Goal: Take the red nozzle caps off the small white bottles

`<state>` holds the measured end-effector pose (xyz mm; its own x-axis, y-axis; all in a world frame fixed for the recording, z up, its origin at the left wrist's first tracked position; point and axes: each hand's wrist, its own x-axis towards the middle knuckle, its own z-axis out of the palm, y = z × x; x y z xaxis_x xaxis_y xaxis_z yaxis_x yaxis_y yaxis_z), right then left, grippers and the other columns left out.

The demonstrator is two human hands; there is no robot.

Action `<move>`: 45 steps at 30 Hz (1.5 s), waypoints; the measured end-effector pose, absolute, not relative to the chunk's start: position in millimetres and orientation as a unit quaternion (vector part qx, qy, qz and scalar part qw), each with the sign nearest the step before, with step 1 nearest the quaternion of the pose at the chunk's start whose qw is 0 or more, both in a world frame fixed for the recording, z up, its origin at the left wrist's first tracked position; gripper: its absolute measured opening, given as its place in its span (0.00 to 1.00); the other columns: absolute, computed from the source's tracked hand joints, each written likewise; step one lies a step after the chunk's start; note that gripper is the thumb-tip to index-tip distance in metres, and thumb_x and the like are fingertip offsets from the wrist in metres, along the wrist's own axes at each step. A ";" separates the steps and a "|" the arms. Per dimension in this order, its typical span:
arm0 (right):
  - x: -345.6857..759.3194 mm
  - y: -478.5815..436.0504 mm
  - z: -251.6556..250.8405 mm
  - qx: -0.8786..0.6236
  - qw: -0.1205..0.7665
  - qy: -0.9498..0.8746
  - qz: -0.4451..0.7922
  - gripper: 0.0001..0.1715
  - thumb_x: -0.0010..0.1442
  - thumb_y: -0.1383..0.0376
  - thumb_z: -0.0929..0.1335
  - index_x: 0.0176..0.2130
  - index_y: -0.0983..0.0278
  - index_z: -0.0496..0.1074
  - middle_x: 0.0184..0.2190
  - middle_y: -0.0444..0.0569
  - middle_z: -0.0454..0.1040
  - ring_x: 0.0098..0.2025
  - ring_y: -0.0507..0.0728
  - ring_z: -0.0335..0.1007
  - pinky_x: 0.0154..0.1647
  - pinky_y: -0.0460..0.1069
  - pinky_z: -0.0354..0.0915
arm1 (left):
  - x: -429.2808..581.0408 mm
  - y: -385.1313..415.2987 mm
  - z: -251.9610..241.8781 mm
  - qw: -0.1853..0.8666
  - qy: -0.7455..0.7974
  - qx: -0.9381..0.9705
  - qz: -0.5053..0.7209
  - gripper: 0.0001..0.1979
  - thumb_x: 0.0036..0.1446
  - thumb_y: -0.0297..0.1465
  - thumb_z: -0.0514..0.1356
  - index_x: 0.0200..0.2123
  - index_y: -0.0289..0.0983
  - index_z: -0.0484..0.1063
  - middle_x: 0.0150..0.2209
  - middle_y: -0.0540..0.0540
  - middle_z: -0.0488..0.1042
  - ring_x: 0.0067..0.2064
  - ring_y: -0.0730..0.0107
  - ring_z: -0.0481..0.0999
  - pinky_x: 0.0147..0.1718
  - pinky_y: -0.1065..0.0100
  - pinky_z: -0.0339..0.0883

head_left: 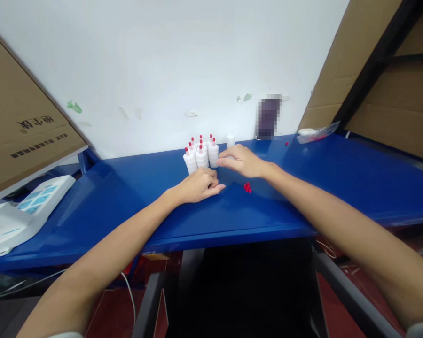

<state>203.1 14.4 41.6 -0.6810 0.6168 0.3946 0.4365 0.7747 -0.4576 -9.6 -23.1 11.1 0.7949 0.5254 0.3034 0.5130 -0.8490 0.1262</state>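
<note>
A cluster of white squeeze bottles [201,158] with pointed red tips stands upright on the blue table [155,218]. My right hand [242,161] reaches in from the right, its thumb and fingers closed at the side of the front right bottle [214,156]. Just in front of the cluster, my left hand [200,185] rests low over the table with its fingers curled in; whatever they might hold is hidden. Several small red caps [247,188] lie in a loose pile below my right hand.
Behind my right hand stands a white container [230,140] by the wall. A clear plastic bag [319,133] and a lone red cap [286,143] lie at the back right. A white device with blue panels [31,211] sits at the left, near a cardboard box [24,112].
</note>
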 end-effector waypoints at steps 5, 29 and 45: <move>212.7 23.7 41.9 -0.316 0.286 -0.890 0.159 0.24 0.66 0.49 0.62 0.28 0.63 0.68 0.24 0.42 0.67 0.29 0.52 0.59 0.34 0.49 0.52 | -4.5 -26.3 8.9 0.066 0.291 0.941 0.160 0.27 0.71 0.39 0.53 0.18 0.37 0.59 0.18 0.51 0.62 0.26 0.71 0.64 0.32 0.65 0.58; 210.0 32.0 30.1 -0.352 0.148 -0.916 0.122 0.25 0.61 0.52 0.69 0.52 0.64 0.77 0.37 0.52 0.79 0.35 0.58 0.72 0.34 0.50 0.58 | -8.5 -27.4 13.1 -0.018 0.297 0.907 0.297 0.21 0.71 0.36 0.54 0.25 0.35 0.71 0.62 0.37 0.72 0.51 0.60 0.80 0.49 0.58 0.75; 222.1 46.6 29.5 -0.419 0.108 -0.898 0.078 0.06 0.57 0.65 0.68 0.34 0.62 0.77 0.30 0.49 0.77 0.32 0.57 0.71 0.32 0.49 0.57 | -5.5 -18.2 1.3 0.001 0.289 0.927 0.238 0.19 0.70 0.36 0.54 0.30 0.35 0.78 0.52 0.38 0.79 0.57 0.55 0.75 0.56 0.51 0.71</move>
